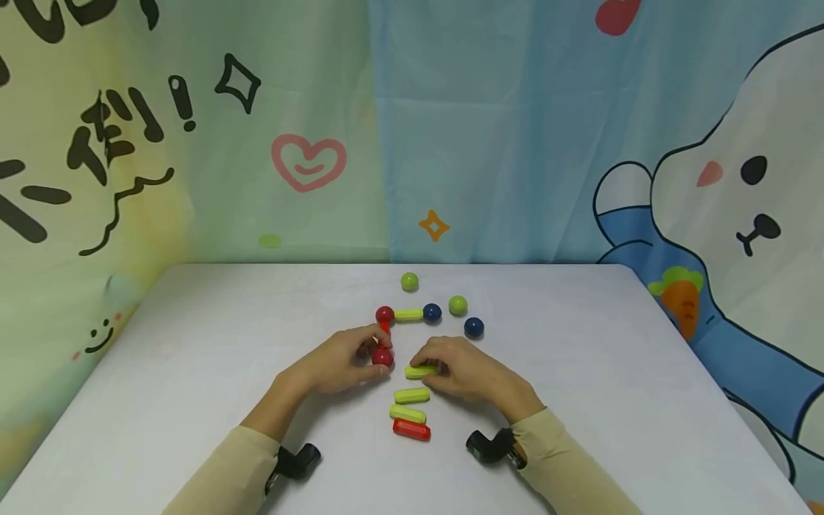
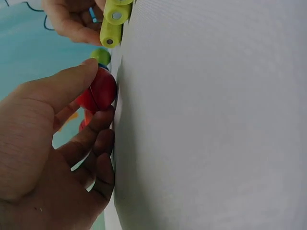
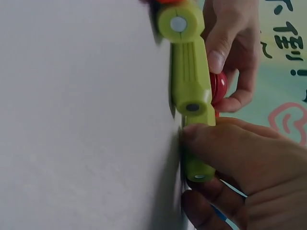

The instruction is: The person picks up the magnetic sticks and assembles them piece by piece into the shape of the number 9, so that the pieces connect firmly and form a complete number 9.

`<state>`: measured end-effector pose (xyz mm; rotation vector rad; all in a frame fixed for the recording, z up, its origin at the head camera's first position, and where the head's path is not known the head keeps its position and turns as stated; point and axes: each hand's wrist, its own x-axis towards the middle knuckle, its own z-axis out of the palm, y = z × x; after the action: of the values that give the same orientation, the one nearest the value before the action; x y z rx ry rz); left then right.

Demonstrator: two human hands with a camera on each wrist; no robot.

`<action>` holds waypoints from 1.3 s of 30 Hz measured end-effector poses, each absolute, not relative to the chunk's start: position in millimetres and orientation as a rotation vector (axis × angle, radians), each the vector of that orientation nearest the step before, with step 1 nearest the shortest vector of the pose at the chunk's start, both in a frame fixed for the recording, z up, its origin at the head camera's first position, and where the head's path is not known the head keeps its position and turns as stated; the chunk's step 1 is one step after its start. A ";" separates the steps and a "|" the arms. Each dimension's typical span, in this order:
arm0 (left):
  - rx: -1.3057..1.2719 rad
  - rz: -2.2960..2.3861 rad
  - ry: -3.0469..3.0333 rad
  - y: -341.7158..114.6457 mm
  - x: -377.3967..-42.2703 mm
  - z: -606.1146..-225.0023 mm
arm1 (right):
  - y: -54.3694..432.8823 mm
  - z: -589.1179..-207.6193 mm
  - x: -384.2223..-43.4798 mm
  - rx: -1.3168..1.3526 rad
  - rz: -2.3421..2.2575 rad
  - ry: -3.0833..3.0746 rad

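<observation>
My left hand [image 1: 343, 357] holds the near red ball [image 1: 383, 357] between thumb and fingers, as the left wrist view also shows. From that ball a red rod [image 1: 385, 328], partly behind the fingers, runs to a second red ball [image 1: 384, 315]. A yellow-green rod [image 1: 408, 315] links this far ball to a dark blue ball [image 1: 432, 312]. To the right, my right hand [image 1: 465, 368] pinches a loose yellow-green rod [image 1: 420, 372] low over the table. In the right wrist view that rod [image 3: 199, 165] sits between thumb and fingers, its magnet-like end showing.
Two more yellow-green rods [image 1: 411, 395] and a red rod [image 1: 411, 429] lie in a column nearer me. Beyond the hands are two green balls [image 1: 458, 305] and another dark blue ball [image 1: 473, 327]. A printed curtain [image 1: 489, 143] hangs behind the white table [image 1: 225, 322].
</observation>
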<state>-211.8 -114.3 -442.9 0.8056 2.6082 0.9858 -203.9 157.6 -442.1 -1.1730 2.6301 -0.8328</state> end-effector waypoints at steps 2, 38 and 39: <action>0.801 0.986 2.606 -114.4 -211.7 -443.3 | 158.5 -443.7 -205.2 -1.142 -0.835 2.644; 0.791 1.012 2.610 -118.5 -213.6 -447.2 | 144.2 -449.3 -213.9 -1.081 -0.919 2.721; 0.793 1.012 2.609 -118.6 -213.5 -447.3 | 143.0 -449.6 -213.9 -1.090 -0.921 2.717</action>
<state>-213.5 -118.6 -447.3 0.7930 2.6095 1.0122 -213.9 143.0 -449.6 -1.0900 2.7174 -0.9212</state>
